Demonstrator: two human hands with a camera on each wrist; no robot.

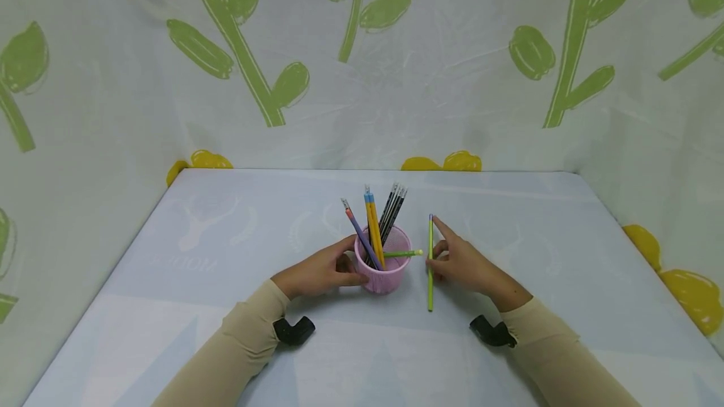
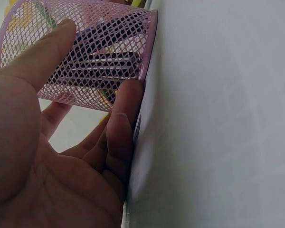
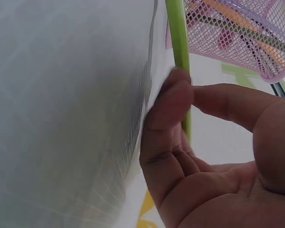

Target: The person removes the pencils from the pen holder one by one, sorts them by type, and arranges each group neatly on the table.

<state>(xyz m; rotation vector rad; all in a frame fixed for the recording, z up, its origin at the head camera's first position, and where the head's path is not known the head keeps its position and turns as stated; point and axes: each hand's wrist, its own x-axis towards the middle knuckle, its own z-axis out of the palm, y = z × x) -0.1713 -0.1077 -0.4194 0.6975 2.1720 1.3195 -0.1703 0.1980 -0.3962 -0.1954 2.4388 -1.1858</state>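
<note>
A pink mesh pencil cup (image 1: pixel 384 280) stands upright on the table, and my left hand (image 1: pixel 322 270) grips its left side. In the left wrist view the thumb (image 2: pixel 52 50) presses the mesh while other fingers curl round the base. Inside the cup lean a purple pencil (image 1: pixel 362 234), yellow pencils (image 1: pixel 374 231), several black patterned pencils (image 1: pixel 391 213) and a green pencil (image 1: pixel 403 254) tilted low over the right rim. My right hand (image 1: pixel 466 265) pinches another green pencil (image 1: pixel 430 294) between thumb and fingers just right of the cup, its index finger stretched to the purple-tipped far end.
The white table (image 1: pixel 170 331) carries faint printed patterns. Behind it and along both sides rise pale walls (image 1: pixel 441 93) with green leaf and yellow flower prints. Black wrist mounts (image 1: pixel 294 331) sit at both cuffs.
</note>
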